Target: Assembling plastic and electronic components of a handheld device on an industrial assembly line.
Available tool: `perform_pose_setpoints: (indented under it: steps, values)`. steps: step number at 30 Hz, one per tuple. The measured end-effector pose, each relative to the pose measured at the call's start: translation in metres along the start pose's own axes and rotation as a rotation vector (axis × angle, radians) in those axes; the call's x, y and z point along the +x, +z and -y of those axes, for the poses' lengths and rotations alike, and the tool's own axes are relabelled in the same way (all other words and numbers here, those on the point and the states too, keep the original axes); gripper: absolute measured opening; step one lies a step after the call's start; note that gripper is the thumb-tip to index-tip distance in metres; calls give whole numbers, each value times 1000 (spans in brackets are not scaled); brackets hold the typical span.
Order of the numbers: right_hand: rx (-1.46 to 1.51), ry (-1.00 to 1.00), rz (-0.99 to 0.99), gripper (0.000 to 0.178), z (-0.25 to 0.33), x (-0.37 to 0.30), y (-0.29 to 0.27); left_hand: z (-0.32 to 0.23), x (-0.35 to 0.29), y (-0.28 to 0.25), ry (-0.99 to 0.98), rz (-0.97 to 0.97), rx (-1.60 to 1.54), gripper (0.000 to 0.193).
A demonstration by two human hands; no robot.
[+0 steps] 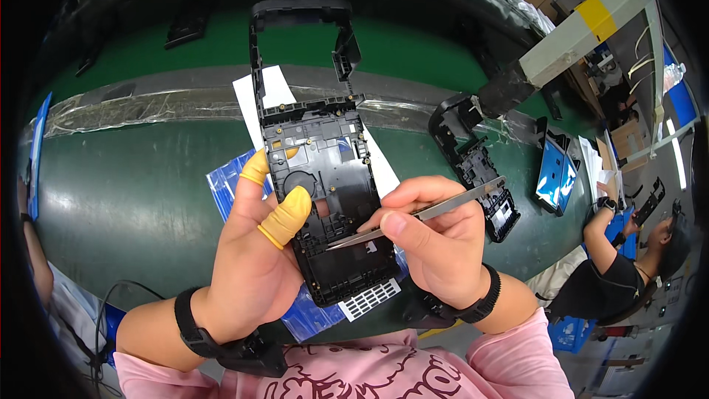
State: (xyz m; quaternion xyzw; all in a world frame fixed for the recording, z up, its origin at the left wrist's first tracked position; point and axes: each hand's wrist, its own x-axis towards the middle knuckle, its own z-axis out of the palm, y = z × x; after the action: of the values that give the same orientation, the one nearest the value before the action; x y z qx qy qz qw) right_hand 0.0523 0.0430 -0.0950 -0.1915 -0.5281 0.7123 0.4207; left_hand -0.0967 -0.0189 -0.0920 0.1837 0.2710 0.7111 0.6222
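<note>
My left hand, with yellow finger cots on the thumb and a finger, grips the left edge of a black plastic housing. The housing is held up and tilted, with an open frame at its far end and small brass-coloured inserts along its body. In my right hand is a pair of metal tweezers, pinched between thumb and fingers. The tweezer tips lie over the lower part of the housing; whether they touch it or hold anything is too small to tell. Both wrists wear black straps.
Under the housing lie white paper, blue plastic bags and a sheet of white labels. A second black housing rests to the right, near a blue-filmed part. Beyond runs a green belt. Another person works at the right.
</note>
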Motion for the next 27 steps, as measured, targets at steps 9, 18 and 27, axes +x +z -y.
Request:
perform_pose_setpoints:
  steps: [9, 18, 27]
  values:
    - [-19, 1, 2, 18, 0, 0, 0, 2, -1, -2, 11, -18, 13, 40]
    - [-21, 4, -2, 16, 0, 0, 1, 1, -2, -1, 27, 15, -12, 43]
    - [33, 21, 5, 15, 0, 1, 1, 1, -2, -2, 24, 1, -15, 42]
